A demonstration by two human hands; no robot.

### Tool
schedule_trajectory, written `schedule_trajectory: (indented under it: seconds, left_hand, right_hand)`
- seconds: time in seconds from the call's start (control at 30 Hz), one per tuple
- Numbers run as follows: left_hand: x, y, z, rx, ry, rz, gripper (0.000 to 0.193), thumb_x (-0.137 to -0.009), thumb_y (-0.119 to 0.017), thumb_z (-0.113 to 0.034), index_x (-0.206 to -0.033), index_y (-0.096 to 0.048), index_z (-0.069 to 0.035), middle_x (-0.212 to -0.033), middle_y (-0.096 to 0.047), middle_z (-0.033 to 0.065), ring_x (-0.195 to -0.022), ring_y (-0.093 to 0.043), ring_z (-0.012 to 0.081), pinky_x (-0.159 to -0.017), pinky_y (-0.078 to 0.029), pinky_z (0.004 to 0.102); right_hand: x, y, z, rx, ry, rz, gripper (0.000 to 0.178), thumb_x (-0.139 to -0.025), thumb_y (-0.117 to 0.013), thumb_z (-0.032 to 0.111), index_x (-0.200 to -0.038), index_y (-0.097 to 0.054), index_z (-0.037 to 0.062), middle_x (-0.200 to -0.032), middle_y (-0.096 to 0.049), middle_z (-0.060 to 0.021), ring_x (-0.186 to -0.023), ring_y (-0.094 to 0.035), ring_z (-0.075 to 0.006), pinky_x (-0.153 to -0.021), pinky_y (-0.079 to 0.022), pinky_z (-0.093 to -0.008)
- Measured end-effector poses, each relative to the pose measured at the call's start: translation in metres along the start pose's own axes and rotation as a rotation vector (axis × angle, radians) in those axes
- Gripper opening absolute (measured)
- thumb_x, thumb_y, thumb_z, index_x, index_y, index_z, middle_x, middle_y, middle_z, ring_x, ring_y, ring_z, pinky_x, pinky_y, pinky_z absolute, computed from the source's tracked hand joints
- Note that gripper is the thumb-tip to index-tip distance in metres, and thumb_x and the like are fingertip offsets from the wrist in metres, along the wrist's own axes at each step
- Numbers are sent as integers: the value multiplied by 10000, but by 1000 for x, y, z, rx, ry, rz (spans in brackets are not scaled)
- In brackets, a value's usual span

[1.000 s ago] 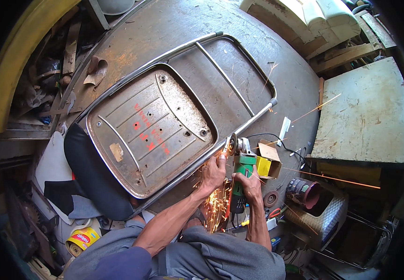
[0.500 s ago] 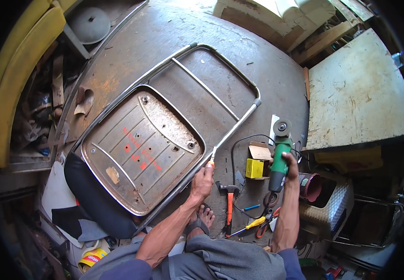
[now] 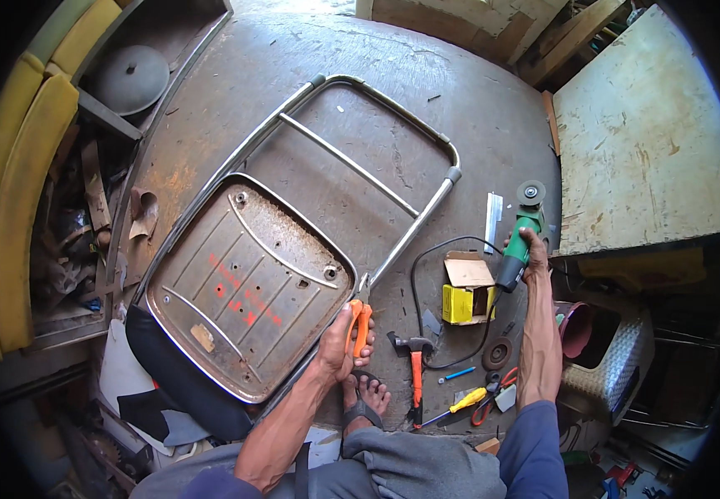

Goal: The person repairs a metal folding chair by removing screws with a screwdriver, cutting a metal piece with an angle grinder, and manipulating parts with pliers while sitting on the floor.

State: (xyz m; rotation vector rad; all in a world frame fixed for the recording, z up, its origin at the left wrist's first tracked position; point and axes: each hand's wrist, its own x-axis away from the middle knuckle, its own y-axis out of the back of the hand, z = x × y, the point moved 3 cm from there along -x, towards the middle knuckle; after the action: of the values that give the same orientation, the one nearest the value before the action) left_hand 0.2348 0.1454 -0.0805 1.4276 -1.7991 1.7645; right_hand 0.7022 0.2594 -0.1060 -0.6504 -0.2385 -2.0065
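Note:
A folding chair's metal frame (image 3: 348,168) lies on the floor before me, its rusty seat pan (image 3: 210,258) turned underside up with red writing on it. My left hand (image 3: 345,339) is wrapped round orange-handled pliers (image 3: 360,326), whose jaws point up beside the seat's right edge; whether they touch the frame I cannot tell. Off to the right, my right hand (image 3: 535,254) grips a green angle grinder (image 3: 524,233) by its body, disc pointing away from me. Its dark cord loops across the floor toward the hammer.
Between my arms lie an orange-handled hammer (image 3: 416,366), a blue pen-like stick (image 3: 457,374), a yellow screwdriver (image 3: 466,401), red-handled scissors (image 3: 493,397) and a worn disc (image 3: 497,353). An opened yellow box (image 3: 466,301) stands near the grinder. A black cushion (image 3: 179,378) lies under the seat pan.
The grinder has moved a little farther away and to the right in my right hand. My left hand has turned, bringing the pliers' orange handles into plain sight.

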Motion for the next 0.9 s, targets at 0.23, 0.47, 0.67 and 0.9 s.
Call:
schedule_trajectory:
  seconds: [0.23,0.47,0.67,0.9]
  left_hand:
    - [16,-54,-29,33,72,85,599,-1001,-374,-635,-1118,-566,-79,-814,-540,85,-585,-475,166,-450,-353,256]
    - [17,-88,-30,5,126,137,590,-1004,-379,-621,-1089,-570,-69,-800,-543,93,-569,-465,168,-439,-338,259]
    - [34,-90,-28,-40,111,158,583,-1008,-379,-605,-1070,-562,-55,-799,-541,96,-572,-467,168,-442,-332,259]
    - [43,-77,-25,-30,121,187,557,-1024,-365,-593,-1115,-558,-79,-795,-555,80,-575,-489,162,-456,-369,270]
  right_hand:
    - [133,-83,28,861,629,-191,588,-769,-752,219,-1268,-498,39,-957,-668,-142,-799,-680,-284,-714,-551,-391]
    - [211,-133,16,1156,974,-102,674,-750,-771,189,-1347,-484,69,-1013,-687,-218,-847,-708,-429,-723,-585,-467]
    - [222,-137,11,1325,1032,-145,665,-719,-788,150,-1326,-530,63,-1101,-666,-179,-942,-699,-385,-789,-569,-444]
    - [234,-153,14,1340,1073,-106,695,-676,-807,128,-1308,-526,63,-1080,-664,-169,-926,-695,-385,-777,-567,-447]
